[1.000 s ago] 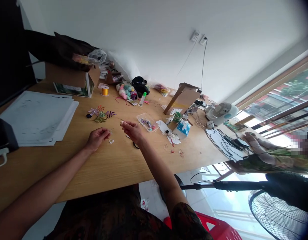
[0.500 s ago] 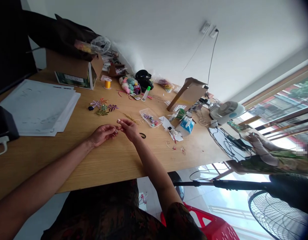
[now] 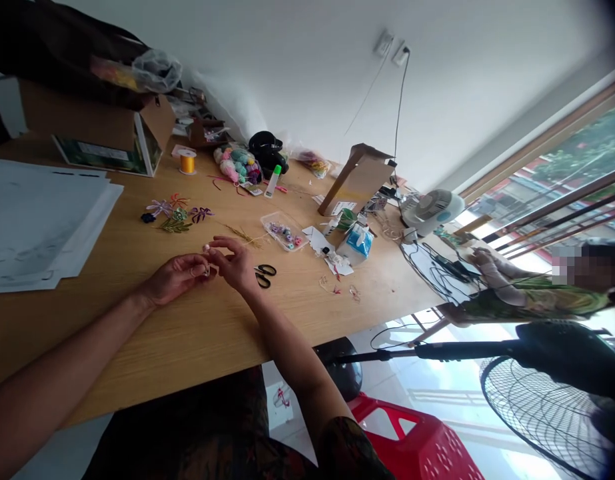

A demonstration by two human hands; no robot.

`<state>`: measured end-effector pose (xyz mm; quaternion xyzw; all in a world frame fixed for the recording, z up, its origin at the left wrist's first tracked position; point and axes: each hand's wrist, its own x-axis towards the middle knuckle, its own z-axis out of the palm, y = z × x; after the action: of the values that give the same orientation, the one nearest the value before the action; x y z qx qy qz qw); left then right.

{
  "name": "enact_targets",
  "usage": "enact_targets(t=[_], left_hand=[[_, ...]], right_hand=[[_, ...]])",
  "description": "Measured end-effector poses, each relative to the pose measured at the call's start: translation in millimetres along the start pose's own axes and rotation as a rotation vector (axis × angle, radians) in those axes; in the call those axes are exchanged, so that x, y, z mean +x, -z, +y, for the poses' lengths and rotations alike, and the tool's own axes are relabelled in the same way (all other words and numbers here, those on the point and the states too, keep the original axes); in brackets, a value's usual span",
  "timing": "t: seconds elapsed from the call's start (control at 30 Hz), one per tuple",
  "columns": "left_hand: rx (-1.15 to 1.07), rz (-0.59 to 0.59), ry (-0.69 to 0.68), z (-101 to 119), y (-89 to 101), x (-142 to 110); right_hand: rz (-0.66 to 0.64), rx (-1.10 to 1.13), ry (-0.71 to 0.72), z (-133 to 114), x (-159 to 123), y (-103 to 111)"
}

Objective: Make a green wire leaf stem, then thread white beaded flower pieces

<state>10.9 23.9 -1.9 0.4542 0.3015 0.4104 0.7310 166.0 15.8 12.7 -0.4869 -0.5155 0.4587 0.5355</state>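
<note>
Dark patterned short sleeve (image 3: pixel 344 450), bare left hand (image 3: pixel 174 279), bare right hand (image 3: pixel 232 265).

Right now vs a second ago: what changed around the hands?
The left hand and right hand have moved inward from apart and now meet at the fingertips, with a small pale piece there. The scissors, partly covered before, now show fully. The flowers and bead tray stayed put.

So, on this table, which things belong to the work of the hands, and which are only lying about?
Probably the work:
left hand, right hand, tiny pale piece, scissors, bead tray, wire flowers

Probably lying about:
papers, tissue box, cardboard box
</note>
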Motion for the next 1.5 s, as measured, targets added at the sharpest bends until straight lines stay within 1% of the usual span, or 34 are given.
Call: enact_targets(t=[0.07, 0.13, 0.23, 0.3, 0.37, 0.43, 0.5, 0.57, 0.63, 0.67, 0.73, 0.9, 0.97, 1.03, 1.1, 1.17, 1.23, 1.3, 1.4, 1.5], left_hand=[[0.011, -0.040, -0.018, 1.4, -0.1, -0.9], [-0.020, -0.050, -0.037, 3.2, 2.1, -0.4], [-0.103, -0.008, -0.051, 5.2, 7.8, 2.3], [-0.127, 0.023, -0.067, 5.1, 10.5, 3.7], [-0.115, 0.020, -0.085, 4.0, 10.9, 4.0], [-0.086, -0.021, -0.099, 2.1, 9.6, 3.2], [-0.052, -0.116, -0.092, 0.1, 7.9, 1.9], [-0.014, -0.232, -0.072, -1.5, 6.6, 0.4], [0.012, -0.312, -0.055, -2.4, 6.6, -0.7], [0.013, -0.323, -0.050, -2.5, 7.1, -1.0], [-0.001, -0.301, -0.042, -1.9, 9.4, -0.9], [-0.117, -0.210, -0.088, 1.3, 17.5, 3.7], [-0.150, -0.162, -0.100, 1.5, 19.0, 5.8], [-0.167, -0.111, -0.106, 0.8, 19.1, 6.9], [-0.150, -0.085, -0.105, -0.1, 18.2, 6.5], [-0.096, -0.101, -0.106, -0.7, 17.2, 4.9], [-0.042, -0.172, -0.104, -1.0, 16.6, 2.8], [-0.007, -0.261, -0.088, -1.1, 16.1, 0.8], [0.066, -0.367, -0.029, -1.5, 14.6, -1.6], [0.121, -0.392, 0.005, -2.7, 13.6, -2.7]], right_hand=[[0.035, 0.030, -0.052, -3.8, 2.7, 6.2], [0.096, 0.116, -0.091, -7.0, 7.6, 16.3], [0.180, 0.212, -0.088, -10.0, 13.9, 30.9], [0.177, 0.222, -0.077, -10.6, 14.2, 34.1], [0.109, 0.204, -0.064, -10.7, 10.3, 30.0], [-0.018, 0.202, -0.059, -11.3, 3.3, 20.7], [-0.175, 0.258, -0.055, -12.9, -4.3, 10.7], [-0.301, 0.339, -0.056, -14.9, -9.9, 4.1], [-0.358, 0.405, -0.068, -16.4, -11.8, 3.1], [-0.357, 0.421, -0.079, -16.7, -11.2, 4.8], [-0.308, 0.437, -0.102, -16.5, -7.1, 11.8], [-0.083, 0.478, -0.122, -14.1, 8.3, 36.2], [-0.032, 0.460, -0.122, -13.1, 11.2, 40.4], [-0.021, 0.405, -0.114, -11.8, 10.5, 38.2], [-0.068, 0.350, -0.089, -10.2, 6.5, 30.5], [-0.181, 0.333, -0.061, -8.9, 0.6, 20.4], [-0.314, 0.363, -0.057, -8.0, -5.0, 11.9], [-0.400, 0.408, -0.067, -7.7, -8.7, 7.6], [-0.461, 0.466, -0.101, -8.6, -10.3, 8.3], [-0.482, 0.505, -0.151, -11.6, -10.1, 11.5]])
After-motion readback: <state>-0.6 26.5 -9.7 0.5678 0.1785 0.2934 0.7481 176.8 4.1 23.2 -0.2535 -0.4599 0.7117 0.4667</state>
